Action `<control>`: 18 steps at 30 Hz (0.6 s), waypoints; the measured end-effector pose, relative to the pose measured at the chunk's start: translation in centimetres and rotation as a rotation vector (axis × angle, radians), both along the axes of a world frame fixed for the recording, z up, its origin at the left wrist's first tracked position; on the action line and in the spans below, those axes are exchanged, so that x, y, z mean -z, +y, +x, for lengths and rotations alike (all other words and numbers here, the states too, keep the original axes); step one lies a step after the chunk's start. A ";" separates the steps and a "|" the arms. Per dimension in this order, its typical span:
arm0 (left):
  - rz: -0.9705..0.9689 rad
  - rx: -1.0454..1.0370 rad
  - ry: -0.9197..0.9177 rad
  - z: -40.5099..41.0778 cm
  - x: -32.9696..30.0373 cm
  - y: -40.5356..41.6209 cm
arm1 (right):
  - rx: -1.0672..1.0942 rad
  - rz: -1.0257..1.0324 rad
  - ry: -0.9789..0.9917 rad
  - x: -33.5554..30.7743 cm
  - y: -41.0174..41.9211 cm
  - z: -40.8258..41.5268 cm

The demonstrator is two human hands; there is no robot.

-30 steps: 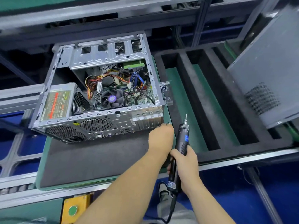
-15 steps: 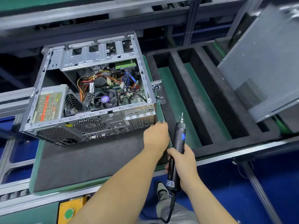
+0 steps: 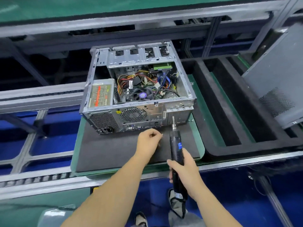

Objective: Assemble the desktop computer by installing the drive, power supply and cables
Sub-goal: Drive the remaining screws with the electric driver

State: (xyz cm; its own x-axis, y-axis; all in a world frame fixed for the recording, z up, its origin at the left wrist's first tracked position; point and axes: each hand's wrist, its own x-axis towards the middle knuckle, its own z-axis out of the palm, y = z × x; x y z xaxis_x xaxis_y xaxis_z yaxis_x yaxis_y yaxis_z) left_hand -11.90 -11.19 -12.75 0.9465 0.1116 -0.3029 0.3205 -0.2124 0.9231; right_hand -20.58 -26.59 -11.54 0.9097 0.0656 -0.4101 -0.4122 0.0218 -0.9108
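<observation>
The open desktop case [image 3: 139, 110] lies on a black foam pad [image 3: 114, 153], rear panel facing me. Inside it sit the power supply [image 3: 100, 94] at the left, a bundle of coloured cables [image 3: 129, 78], the CPU fan [image 3: 142, 95] and a drive with a green board [image 3: 161, 65] at the far right. My left hand [image 3: 148, 141] hovers over the pad just in front of the rear panel, fingers curled, pinching what looks like a small screw [image 3: 161, 134]. My right hand [image 3: 185, 171] grips a black electric screwdriver [image 3: 176, 145], whose bit points up at the expansion-slot area.
A black foam tray with long slots [image 3: 218, 104] lies to the right of the case. The grey side panel [image 3: 278, 79] leans at the far right. Conveyor rails [image 3: 41, 95] run along the left, and the bench's metal front edge [image 3: 49, 182] lies near me.
The case now sits further right in view and more square to me. My left hand has pulled back from the case's rear right corner to above the pad. The screwdriver stays upright beside it.
</observation>
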 end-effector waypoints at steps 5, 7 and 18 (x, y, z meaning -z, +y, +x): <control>-0.527 -0.261 0.179 -1.6 -1.1 6.6 | -0.248 -0.227 0.007 -0.2 3.8 -0.9; -0.699 -0.289 0.203 -2.2 -1.4 8.5 | -0.317 -0.274 0.017 -0.2 4.5 -0.9; -0.790 -0.189 0.195 -3.6 -2.9 12.9 | -0.525 -0.409 -0.045 -1.2 7.9 -1.2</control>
